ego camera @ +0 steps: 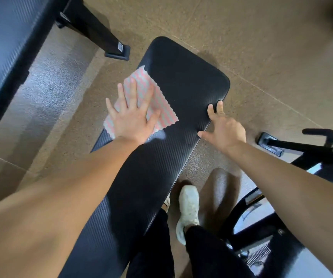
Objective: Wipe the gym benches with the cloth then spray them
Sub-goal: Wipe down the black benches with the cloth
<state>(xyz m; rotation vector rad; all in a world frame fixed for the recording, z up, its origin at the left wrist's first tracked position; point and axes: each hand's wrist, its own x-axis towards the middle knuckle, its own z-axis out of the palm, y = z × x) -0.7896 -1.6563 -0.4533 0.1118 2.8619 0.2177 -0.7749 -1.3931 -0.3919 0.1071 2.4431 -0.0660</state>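
You're mid-wipe: your left hand (pixel 133 115) lies flat, fingers spread, pressing the cloth (pixel 161 107) onto the bench (pixel 181 77) near its far left edge, your right hand (pixel 224 127) braces empty and spread on the right edge, and spraying, with no bottle in view, looks not yet begun.

Bright, even indoor light. White glare sits on the bench (pixel 181 87) near its left edge; the floor (pixel 262 47) shines grey at left. My shadow darkens it by the bench's right edge. The wide lens stretches my forearms (pixel 61 197); corners blur.
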